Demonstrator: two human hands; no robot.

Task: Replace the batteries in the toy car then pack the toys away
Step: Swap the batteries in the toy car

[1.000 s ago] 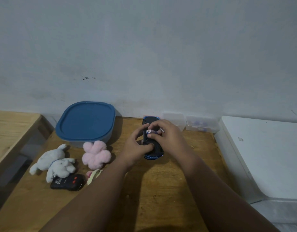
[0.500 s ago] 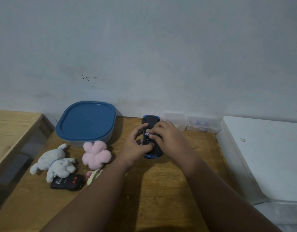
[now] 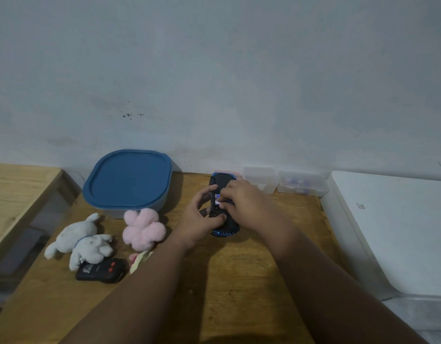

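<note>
A light wooden shelf [image 3: 18,187] sits far to the left, lower than the brown wooden table [image 3: 239,281]. On the table, at the back by the grey wall [image 3: 214,70], stands a box with a blue lid [image 3: 127,180], and the lid is on. In front of it lies a white bunny toy [image 3: 80,240] on its side. A black remote [image 3: 101,270] with red buttons touches the bunny's feet. Next comes a fluffy pink toy [image 3: 143,228], just in front of the box. A small yellow and pink thing [image 3: 140,260] peeks out below it, partly hidden by the arm.

The toy car [image 3: 220,182] lies on the table in the middle, near the wall, black side up, with a blue edge. The left hand [image 3: 197,219] grips its left side, with fingers and thumb curled on it. The right hand [image 3: 246,204] bends over the middle of the car, and its fingertips pinch a little white and purple battery [image 3: 217,198] there.

Behind the right hand stand two small clear boxes [image 3: 260,178] against the wall. Far right is a big white lid [image 3: 400,219].
</note>
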